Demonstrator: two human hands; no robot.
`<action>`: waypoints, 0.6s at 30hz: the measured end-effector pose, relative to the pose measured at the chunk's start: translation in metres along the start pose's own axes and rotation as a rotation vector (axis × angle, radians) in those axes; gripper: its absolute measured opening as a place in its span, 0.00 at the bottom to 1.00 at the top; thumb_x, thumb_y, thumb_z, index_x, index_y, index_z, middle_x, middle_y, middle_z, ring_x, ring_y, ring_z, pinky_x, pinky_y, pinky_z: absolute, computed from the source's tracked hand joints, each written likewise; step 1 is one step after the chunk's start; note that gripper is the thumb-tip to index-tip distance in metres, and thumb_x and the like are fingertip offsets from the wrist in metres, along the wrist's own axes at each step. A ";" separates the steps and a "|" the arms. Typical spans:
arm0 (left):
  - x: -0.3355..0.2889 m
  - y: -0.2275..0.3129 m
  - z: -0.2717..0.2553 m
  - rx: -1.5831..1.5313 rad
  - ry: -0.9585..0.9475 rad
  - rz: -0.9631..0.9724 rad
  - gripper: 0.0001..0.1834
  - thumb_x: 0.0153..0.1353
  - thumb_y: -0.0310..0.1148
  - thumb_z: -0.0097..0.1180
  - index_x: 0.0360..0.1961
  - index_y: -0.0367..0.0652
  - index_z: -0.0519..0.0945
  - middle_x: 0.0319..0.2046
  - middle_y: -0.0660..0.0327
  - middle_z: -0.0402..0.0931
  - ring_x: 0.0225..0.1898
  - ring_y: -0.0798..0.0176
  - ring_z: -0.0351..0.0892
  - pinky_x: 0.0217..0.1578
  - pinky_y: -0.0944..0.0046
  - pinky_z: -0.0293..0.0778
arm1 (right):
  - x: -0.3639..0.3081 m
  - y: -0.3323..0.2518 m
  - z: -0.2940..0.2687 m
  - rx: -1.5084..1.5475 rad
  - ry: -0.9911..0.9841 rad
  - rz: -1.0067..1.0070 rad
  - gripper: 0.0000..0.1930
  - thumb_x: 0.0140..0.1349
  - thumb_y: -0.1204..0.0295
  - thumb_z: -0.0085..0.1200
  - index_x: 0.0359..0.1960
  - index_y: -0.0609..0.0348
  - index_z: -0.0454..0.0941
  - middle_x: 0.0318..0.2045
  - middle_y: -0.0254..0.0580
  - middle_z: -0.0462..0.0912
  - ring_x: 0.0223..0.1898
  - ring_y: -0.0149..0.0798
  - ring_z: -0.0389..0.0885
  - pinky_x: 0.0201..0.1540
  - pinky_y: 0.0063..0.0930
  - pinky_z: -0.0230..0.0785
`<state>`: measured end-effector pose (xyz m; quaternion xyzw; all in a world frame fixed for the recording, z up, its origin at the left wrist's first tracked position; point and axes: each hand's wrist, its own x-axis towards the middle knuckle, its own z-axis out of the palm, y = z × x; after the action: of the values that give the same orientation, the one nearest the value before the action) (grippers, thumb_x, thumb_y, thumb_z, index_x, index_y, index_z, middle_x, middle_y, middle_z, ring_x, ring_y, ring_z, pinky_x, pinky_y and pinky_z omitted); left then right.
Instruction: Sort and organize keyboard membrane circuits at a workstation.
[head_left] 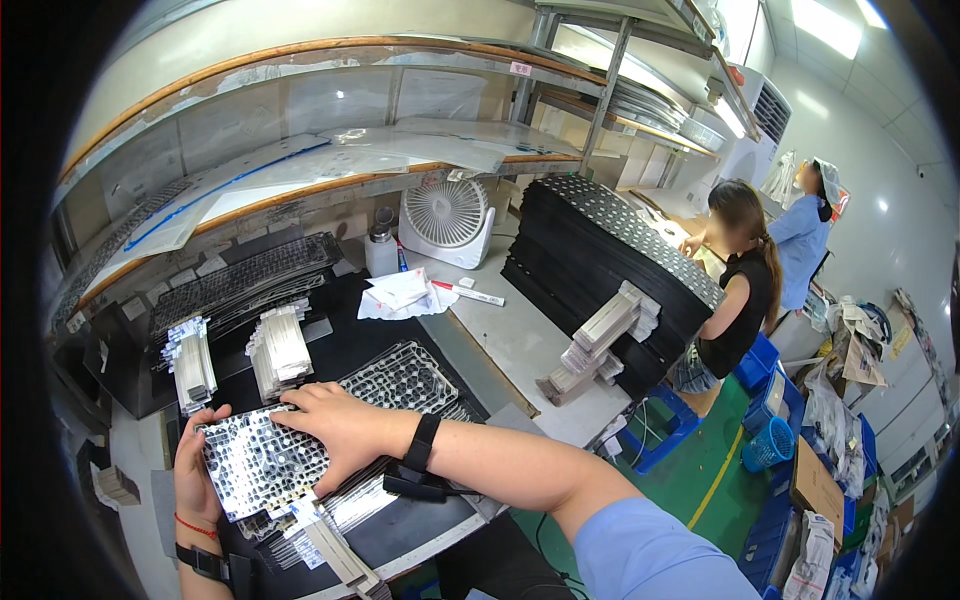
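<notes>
A thin panel [255,465] with a silvery, reflective grid of dark round cells lies tilted between my hands. My left hand [192,462] grips its left edge, fingers curled round the upper corner. Across its upper right part rests my right hand [345,425], fingers and thumb spread on the surface. Below the panel, a bundle of stacked silvery strips [335,550] sticks out toward me. More gridded panels [405,378] are piled just behind my right hand on the black work surface [350,335]. Two further strip bundles, one on the left [190,365] and one nearer the middle [278,350], stand beyond my hands.
A tall black stack of sheets [600,270] stands to the right with strip bundles [600,340] against it. A white fan [447,222], papers [405,293] and a marker [470,293] sit behind. Shelves [400,50] run overhead. Two people [740,290] are at the right.
</notes>
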<state>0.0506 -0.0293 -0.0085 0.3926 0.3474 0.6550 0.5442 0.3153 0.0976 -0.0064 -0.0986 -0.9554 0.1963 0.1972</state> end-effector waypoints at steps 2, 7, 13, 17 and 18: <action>0.001 0.000 0.000 0.001 -0.004 0.001 0.19 0.70 0.34 0.48 0.59 0.39 0.70 0.60 0.51 0.76 0.57 0.57 0.78 0.61 0.54 0.75 | -0.001 0.000 -0.001 0.005 0.000 0.000 0.58 0.33 0.45 0.74 0.69 0.62 0.66 0.67 0.67 0.63 0.68 0.66 0.61 0.70 0.53 0.50; 0.001 0.000 0.000 -0.006 -0.010 0.000 0.19 0.70 0.35 0.49 0.59 0.39 0.70 0.60 0.51 0.75 0.57 0.57 0.79 0.61 0.54 0.75 | -0.001 0.000 0.000 0.008 0.003 0.002 0.59 0.33 0.45 0.74 0.69 0.62 0.66 0.67 0.67 0.63 0.68 0.66 0.61 0.70 0.54 0.50; 0.001 -0.001 -0.002 -0.005 -0.004 -0.003 0.19 0.70 0.35 0.49 0.59 0.39 0.70 0.60 0.51 0.76 0.57 0.57 0.79 0.61 0.55 0.75 | 0.000 0.001 0.001 0.005 0.003 -0.003 0.59 0.33 0.45 0.74 0.69 0.63 0.66 0.67 0.67 0.63 0.68 0.66 0.61 0.70 0.54 0.50; 0.000 -0.001 -0.002 -0.001 -0.002 -0.001 0.19 0.70 0.35 0.49 0.59 0.39 0.70 0.60 0.51 0.76 0.57 0.57 0.79 0.61 0.55 0.75 | 0.000 0.000 0.001 0.010 0.003 -0.002 0.59 0.33 0.45 0.74 0.69 0.63 0.66 0.67 0.67 0.63 0.68 0.66 0.61 0.70 0.54 0.51; 0.000 0.000 -0.002 -0.003 -0.003 -0.002 0.19 0.70 0.35 0.49 0.59 0.39 0.70 0.60 0.51 0.76 0.57 0.57 0.79 0.61 0.55 0.75 | 0.000 0.000 0.001 0.009 0.002 -0.002 0.59 0.33 0.45 0.74 0.69 0.63 0.66 0.67 0.67 0.63 0.68 0.66 0.61 0.70 0.54 0.51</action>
<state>0.0486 -0.0290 -0.0098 0.3924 0.3462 0.6542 0.5461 0.3153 0.0978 -0.0072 -0.0971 -0.9544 0.2004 0.1989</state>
